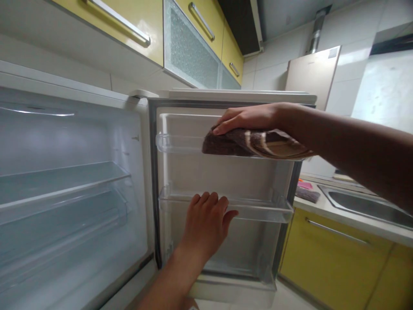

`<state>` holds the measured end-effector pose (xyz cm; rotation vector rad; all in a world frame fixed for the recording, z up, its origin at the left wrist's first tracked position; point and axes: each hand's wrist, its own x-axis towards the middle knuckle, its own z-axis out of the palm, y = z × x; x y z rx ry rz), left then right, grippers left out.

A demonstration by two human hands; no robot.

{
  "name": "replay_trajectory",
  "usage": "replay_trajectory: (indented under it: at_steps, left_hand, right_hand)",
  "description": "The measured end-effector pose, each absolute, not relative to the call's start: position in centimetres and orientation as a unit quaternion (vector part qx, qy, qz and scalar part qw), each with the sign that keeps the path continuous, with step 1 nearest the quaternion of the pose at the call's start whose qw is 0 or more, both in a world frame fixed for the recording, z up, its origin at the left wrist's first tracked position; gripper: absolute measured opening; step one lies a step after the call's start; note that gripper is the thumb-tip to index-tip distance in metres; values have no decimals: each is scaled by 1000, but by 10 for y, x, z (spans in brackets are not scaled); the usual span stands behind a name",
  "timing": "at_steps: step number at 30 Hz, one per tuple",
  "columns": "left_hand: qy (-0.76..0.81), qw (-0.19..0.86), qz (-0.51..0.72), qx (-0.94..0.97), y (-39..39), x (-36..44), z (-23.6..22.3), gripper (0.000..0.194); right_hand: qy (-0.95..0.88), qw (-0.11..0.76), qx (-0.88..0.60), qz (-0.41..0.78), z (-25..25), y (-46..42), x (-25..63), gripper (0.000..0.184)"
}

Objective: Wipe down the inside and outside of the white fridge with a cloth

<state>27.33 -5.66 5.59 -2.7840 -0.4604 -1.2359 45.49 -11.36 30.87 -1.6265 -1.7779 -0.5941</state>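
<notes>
An open refrigerator door (222, 176) with clear plastic shelves stands in front of me. My left hand (208, 219) has its fingers curled over the front rim of the middle door shelf (258, 211), thumb out to the right. Higher up, my right hand (245, 118) grips a dark brown cloth (229, 142) with pale stripes. That cloth lies over the front of the upper door shelf (183, 143), and part of it droops below my wrist. The right palm and some fingertips are hidden from view.
To the left is the lit refrigerator interior (64, 133) with a glass shelf (64, 181). Yellow wall cabinets (135, 21) hang above the door. On the right, a counter holds a steel sink (371, 204) and a folded dark cloth (308, 195); a yellow cabinet (335, 254) is below.
</notes>
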Motion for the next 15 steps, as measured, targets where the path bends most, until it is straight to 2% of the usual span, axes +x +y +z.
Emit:
replay_trajectory:
  at_steps: [3, 5, 7, 12, 15]
  left_hand:
    - [-150, 22, -402, -903, -58, 274, 56, 28]
    - [-152, 21, -405, -901, -58, 275, 56, 27]
    - [-152, 19, -404, -902, -58, 277, 56, 26]
    - [-152, 14, -397, -905, -59, 278, 57, 23]
    - [-156, 11, -391, -907, -61, 280, 58, 23]
  right_hand:
    - [-626, 111, -771, -27, 347, -155, 452, 70]
    - [-591, 30, -806, 33, 361, -177, 453, 56]
    - [-603, 21, -797, 36, 362, -184, 451, 45]
    - [-690, 47, -721, 47, 343, -127, 418, 56]
    - [-738, 91, -666, 56, 334, -71, 379, 54]
